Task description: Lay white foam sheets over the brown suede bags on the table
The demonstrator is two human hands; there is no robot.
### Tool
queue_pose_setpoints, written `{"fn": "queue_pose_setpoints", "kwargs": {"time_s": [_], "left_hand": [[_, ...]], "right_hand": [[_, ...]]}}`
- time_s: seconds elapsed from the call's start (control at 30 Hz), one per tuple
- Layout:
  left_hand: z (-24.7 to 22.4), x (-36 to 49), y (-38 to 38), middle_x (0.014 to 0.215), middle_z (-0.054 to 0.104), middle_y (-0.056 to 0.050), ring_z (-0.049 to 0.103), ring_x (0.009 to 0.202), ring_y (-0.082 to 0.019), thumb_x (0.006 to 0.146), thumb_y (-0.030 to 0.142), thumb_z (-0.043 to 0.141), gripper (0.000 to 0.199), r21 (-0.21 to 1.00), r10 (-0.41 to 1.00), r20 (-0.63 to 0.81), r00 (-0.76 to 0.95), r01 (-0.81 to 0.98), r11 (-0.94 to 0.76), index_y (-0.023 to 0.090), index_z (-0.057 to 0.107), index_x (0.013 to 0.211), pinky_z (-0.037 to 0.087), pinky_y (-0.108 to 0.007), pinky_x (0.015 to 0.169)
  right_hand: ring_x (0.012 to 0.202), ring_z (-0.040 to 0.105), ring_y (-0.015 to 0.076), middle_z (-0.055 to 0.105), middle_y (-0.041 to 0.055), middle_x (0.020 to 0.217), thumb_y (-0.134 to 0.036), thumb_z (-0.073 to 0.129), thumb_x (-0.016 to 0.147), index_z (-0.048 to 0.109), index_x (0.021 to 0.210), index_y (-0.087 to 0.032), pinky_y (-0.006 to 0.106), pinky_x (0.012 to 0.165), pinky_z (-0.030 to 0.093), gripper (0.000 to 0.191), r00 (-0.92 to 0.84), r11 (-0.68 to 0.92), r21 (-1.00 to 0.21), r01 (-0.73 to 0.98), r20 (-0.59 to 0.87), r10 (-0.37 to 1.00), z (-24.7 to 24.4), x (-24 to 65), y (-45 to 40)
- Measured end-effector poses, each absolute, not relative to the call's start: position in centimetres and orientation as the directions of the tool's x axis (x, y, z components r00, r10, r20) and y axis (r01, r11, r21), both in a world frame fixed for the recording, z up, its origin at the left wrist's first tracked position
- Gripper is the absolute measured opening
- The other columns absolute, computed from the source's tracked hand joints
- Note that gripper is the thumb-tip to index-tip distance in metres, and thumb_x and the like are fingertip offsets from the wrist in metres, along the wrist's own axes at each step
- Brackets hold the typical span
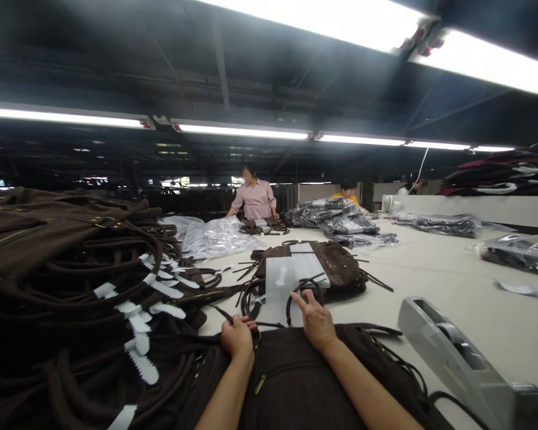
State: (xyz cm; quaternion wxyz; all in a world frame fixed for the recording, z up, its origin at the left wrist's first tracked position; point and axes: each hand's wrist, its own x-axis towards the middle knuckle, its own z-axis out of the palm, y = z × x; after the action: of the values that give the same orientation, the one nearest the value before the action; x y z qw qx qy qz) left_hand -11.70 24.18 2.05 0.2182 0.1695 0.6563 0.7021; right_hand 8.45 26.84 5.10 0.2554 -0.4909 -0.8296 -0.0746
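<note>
A dark brown bag [291,382] with a brass zip pull lies in front of me. At its far edge my left hand [238,338] is closed on a thin brown strap [269,325]. My right hand [316,321] grips the bag's looped brown handle [289,307], its fingers curled around it. Just beyond my hands, a translucent white sheet [278,283] stands in front of more brown bags [341,266] stacked on the table, with a pale band across them.
A high pile of brown bags [72,251] with white tags fills the left. A grey tape dispenser [457,358] stands on the pale table [439,263] at right. Plastic-wrapped bags [349,224] and clear plastic [219,236] lie farther back, near a person in a pink shirt [254,200].
</note>
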Motion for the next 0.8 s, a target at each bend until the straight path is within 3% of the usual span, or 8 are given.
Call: {"fn": "queue_pose_setpoints", "kwargs": {"time_s": [0.13, 0.2, 0.3, 0.4, 0.47, 0.57, 0.67, 0.8], "left_hand": [[2.1, -11.4, 24.5, 0.084, 0.063, -0.001, 0.059, 0.063, -0.009, 0.093, 0.040, 0.052, 0.029, 0.985, 0.510, -0.119, -0.852, -0.165, -0.044, 0.014, 0.058, 0.104, 0.053, -0.025, 0.058], [2.1, -11.4, 24.6, 0.086, 0.063, -0.001, 0.060, 0.065, -0.010, 0.093, 0.039, 0.053, 0.029, 0.983, 0.511, -0.130, -0.850, -0.178, -0.046, 0.014, 0.058, 0.105, 0.053, -0.026, 0.059], [2.2, -11.4, 24.6, 0.087, 0.063, -0.001, 0.060, 0.066, -0.010, 0.093, 0.039, 0.053, 0.028, 0.982, 0.517, -0.136, -0.845, -0.185, -0.045, 0.014, 0.058, 0.105, 0.053, -0.026, 0.059], [2.3, -11.4, 24.5, 0.086, 0.063, -0.001, 0.059, 0.065, -0.010, 0.093, 0.038, 0.053, 0.027, 0.984, 0.519, -0.129, -0.845, -0.175, -0.041, 0.014, 0.058, 0.104, 0.053, -0.026, 0.059], [2.3, -11.5, 24.4, 0.085, 0.063, -0.001, 0.059, 0.065, -0.010, 0.093, 0.038, 0.053, 0.027, 0.986, 0.518, -0.119, -0.847, -0.161, -0.036, 0.014, 0.058, 0.104, 0.053, -0.026, 0.058], [2.4, -11.5, 24.4, 0.084, 0.063, -0.001, 0.059, 0.064, -0.010, 0.093, 0.038, 0.053, 0.027, 0.990, 0.518, -0.104, -0.849, -0.139, -0.029, 0.014, 0.058, 0.104, 0.053, -0.025, 0.058], [2.3, -11.5, 24.4, 0.083, 0.063, 0.000, 0.059, 0.062, -0.009, 0.093, 0.039, 0.053, 0.028, 0.992, 0.516, -0.093, -0.851, -0.124, -0.027, 0.014, 0.058, 0.103, 0.052, -0.025, 0.057], [2.0, -11.6, 24.6, 0.082, 0.063, 0.000, 0.059, 0.062, -0.009, 0.093, 0.039, 0.053, 0.028, 0.994, 0.511, -0.076, -0.856, -0.104, -0.027, 0.014, 0.059, 0.103, 0.052, -0.025, 0.057]], "right_hand": [[0.085, 0.061, 0.0145, 0.054, 0.0057, 0.113, 0.003, 0.040, 0.083, 0.034, 0.145, -0.039, 0.021, 0.067, 0.046, 0.075, -0.490, 0.518, 0.042, 0.854, 0.396, 0.777, 5.2, 8.0, 27.0], [0.084, 0.061, 0.0143, 0.055, 0.0058, 0.112, 0.000, 0.041, 0.086, 0.044, 0.138, -0.038, 0.022, 0.066, 0.045, 0.065, -0.541, 0.553, 0.077, 0.829, 0.361, 0.760, 5.2, 7.7, 27.1], [0.096, 0.058, 0.0196, 0.056, 0.0087, 0.118, -0.008, 0.041, 0.091, 0.066, 0.111, -0.028, 0.027, 0.071, 0.046, 0.037, -0.583, 0.583, 0.122, 0.803, 0.363, 0.727, 5.2, 7.5, 27.6], [0.117, 0.048, 0.0275, 0.047, 0.0114, 0.137, -0.014, 0.044, 0.092, 0.068, 0.089, -0.018, 0.038, 0.089, 0.043, 0.025, -0.614, 0.609, 0.155, 0.778, 0.393, 0.685, 4.9, 7.8, 28.1], [0.125, 0.041, 0.0285, 0.044, 0.0114, 0.142, -0.013, 0.045, 0.090, 0.067, 0.089, -0.016, 0.045, 0.104, 0.031, 0.022, -0.638, 0.646, 0.145, 0.749, 0.417, 0.647, 4.6, 8.1, 28.3], [0.107, 0.055, 0.0216, 0.064, 0.0111, 0.112, -0.007, 0.043, 0.088, 0.063, 0.096, -0.015, 0.044, 0.113, 0.015, 0.023, -0.642, 0.670, 0.075, 0.739, 0.380, 0.665, 4.2, 8.5, 28.3], [0.087, 0.059, 0.0176, 0.068, 0.0052, 0.092, -0.007, 0.042, 0.086, 0.059, 0.105, -0.016, 0.039, 0.109, 0.018, 0.028, -0.587, 0.628, -0.021, 0.778, 0.336, 0.737, 4.5, 8.8, 27.9], [0.097, 0.059, 0.0202, 0.068, 0.0067, 0.097, -0.015, 0.045, 0.086, 0.065, 0.100, -0.018, 0.035, 0.097, 0.028, 0.024, -0.514, 0.561, -0.054, 0.826, 0.337, 0.789, 5.9, 9.2, 27.4]]}}
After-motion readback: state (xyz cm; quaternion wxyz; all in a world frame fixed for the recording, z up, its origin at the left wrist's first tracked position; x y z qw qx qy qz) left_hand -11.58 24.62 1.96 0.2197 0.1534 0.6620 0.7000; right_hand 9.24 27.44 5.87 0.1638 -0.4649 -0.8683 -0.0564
